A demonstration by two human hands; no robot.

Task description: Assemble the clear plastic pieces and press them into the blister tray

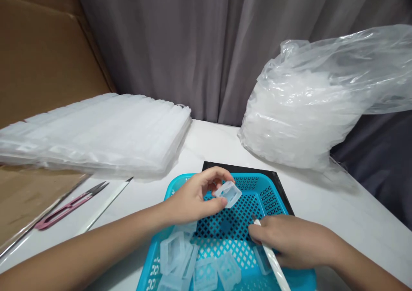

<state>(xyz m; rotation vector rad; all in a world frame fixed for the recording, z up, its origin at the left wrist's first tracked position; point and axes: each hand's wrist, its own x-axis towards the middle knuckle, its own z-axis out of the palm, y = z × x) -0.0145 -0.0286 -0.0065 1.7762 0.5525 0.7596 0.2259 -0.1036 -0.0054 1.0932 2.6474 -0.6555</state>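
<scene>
My left hand [201, 194] pinches a small translucent plastic box [229, 193] between thumb and fingers, above the far part of a blue basket [175, 183]. In my right hand [291, 239] is a slim white-handled craft knife [272, 259], its dark tip pointing up and toward the left. Tip and box are apart. Several more translucent plastic pieces [206, 274] lie in the near left and middle of the basket. Another translucent piece [262, 260] sits below my right hand, partly hidden by it.
At left lie pink thread snips [72, 206] and a second white craft knife [107, 205]. Behind them is a wrapped stack of white plastic [96, 136], beside cardboard [38, 46]. A full clear bag [299, 115] stands back right. Something flat and black [283, 192] lies under the basket.
</scene>
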